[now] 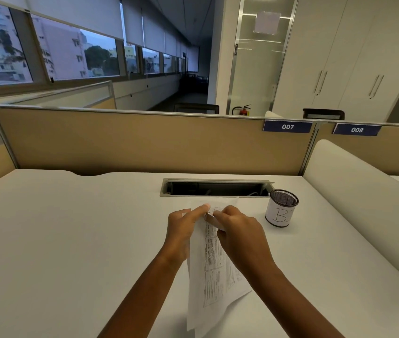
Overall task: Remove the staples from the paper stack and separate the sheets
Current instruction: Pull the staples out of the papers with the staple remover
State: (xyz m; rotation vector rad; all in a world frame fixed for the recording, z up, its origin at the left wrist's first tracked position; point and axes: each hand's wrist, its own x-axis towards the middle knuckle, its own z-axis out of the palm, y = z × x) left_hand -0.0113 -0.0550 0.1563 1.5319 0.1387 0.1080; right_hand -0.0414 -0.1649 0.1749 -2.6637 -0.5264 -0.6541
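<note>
A stack of printed white sheets (214, 272) lies lengthwise on the white desk (71, 240), its near end running out of the bottom of the view. My left hand (181, 230) holds the stack's far left edge, forefinger stretched along the top corner. My right hand (240, 232) grips a small grey metal tool (212, 218), apparently a staple remover, with its tip at that top corner beside the left forefinger. The staple itself is too small to make out. My hands hide part of the upper sheet.
A black mesh cup (282, 208) wrapped in a white paper label stands to the right of the hands. Behind the stack is an open cable slot (216, 188) in the desk. Tan partition panels (144, 142) close the far edge, and a white curved divider (364, 203) stands at right.
</note>
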